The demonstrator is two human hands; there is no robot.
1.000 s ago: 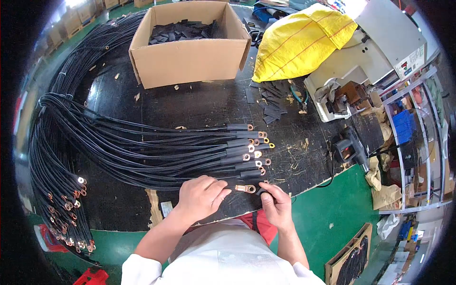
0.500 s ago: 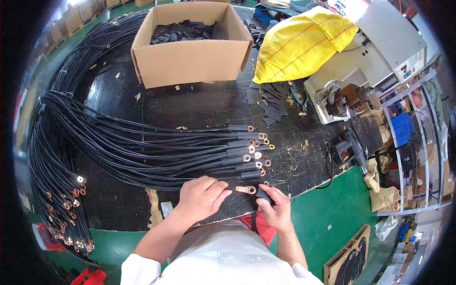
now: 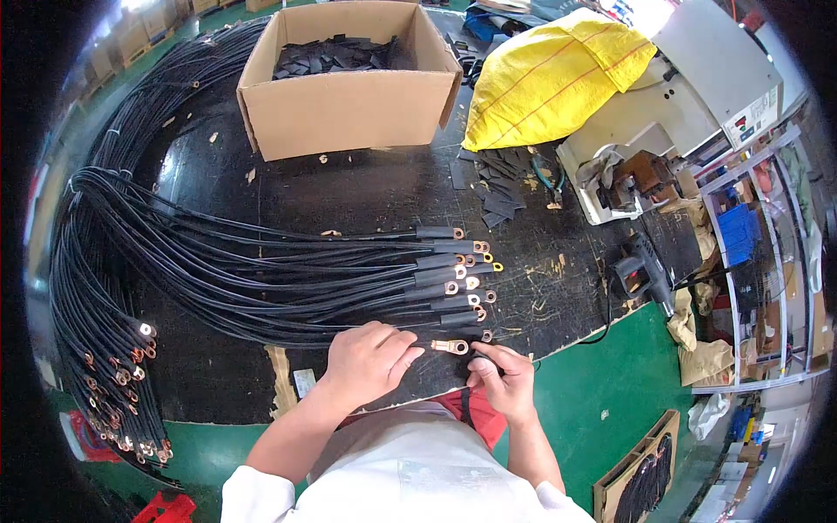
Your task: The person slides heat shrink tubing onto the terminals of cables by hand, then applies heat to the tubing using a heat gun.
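My left hand (image 3: 370, 359) is closed round a black cable near its end. The cable's bare copper ring lug (image 3: 450, 347) sticks out to the right, past my fingertips. Just right of the lug, my right hand (image 3: 506, 382) pinches a short piece of black sleeve (image 3: 479, 357), mostly hidden by the fingers. The sleeve is close to the lug's ring; whether they touch, I cannot tell. Beyond both hands, several black cables (image 3: 288, 292) lie in a bundle, black sleeves near their copper ring lugs (image 3: 472, 282).
At the back stands a cardboard box (image 3: 349, 113) of black sleeve pieces. More loose sleeves (image 3: 499, 196) lie beside pliers (image 3: 551, 181) and a yellow sack (image 3: 549, 83). A heat gun (image 3: 643, 272) rests at the right edge. More lugged cables (image 3: 122, 375) hang over the left side.
The sleeve in my right hand has turned, and less of it shows between the fingers. My left hand and the cable lug stay almost in place.
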